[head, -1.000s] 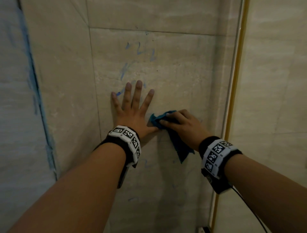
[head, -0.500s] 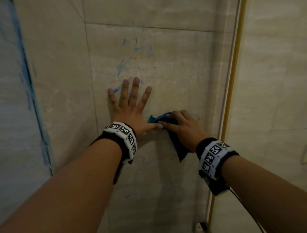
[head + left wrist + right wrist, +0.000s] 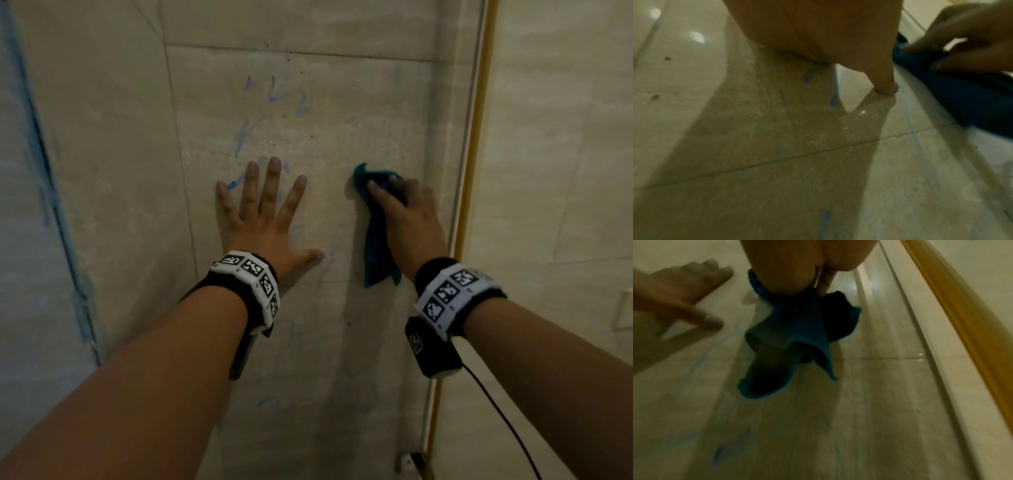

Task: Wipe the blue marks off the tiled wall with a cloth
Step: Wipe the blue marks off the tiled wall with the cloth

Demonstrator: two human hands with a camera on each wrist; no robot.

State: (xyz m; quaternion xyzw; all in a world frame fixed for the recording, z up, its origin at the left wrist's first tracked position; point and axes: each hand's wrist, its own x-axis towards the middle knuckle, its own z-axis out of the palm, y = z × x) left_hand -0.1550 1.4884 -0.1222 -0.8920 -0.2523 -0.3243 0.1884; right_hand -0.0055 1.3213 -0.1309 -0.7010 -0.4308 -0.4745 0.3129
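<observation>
My left hand (image 3: 265, 214) lies flat on the beige tiled wall (image 3: 359, 113) with fingers spread; its thumb (image 3: 885, 81) touches the tile. Blue marks (image 3: 270, 94) show above its fingertips, more (image 3: 239, 137) just beside them, and fainter ones (image 3: 267, 401) lower down. My right hand (image 3: 402, 216) grips a blue cloth (image 3: 375, 246) and presses it against the wall to the right of the left hand. The cloth's loose end (image 3: 785, 353) hangs down below the palm. The right fingers are mostly hidden behind the cloth.
A yellow-gold trim strip (image 3: 472, 205) runs vertically just right of the right hand, with another beige wall (image 3: 565, 171) beyond it. A blue-edged corner seam (image 3: 51, 205) runs down the left side. A grout line (image 3: 777, 160) crosses the tile below the hands.
My right hand has carried the cloth up and to the right, away from the left thumb. The left hand has stayed flat on the wall.
</observation>
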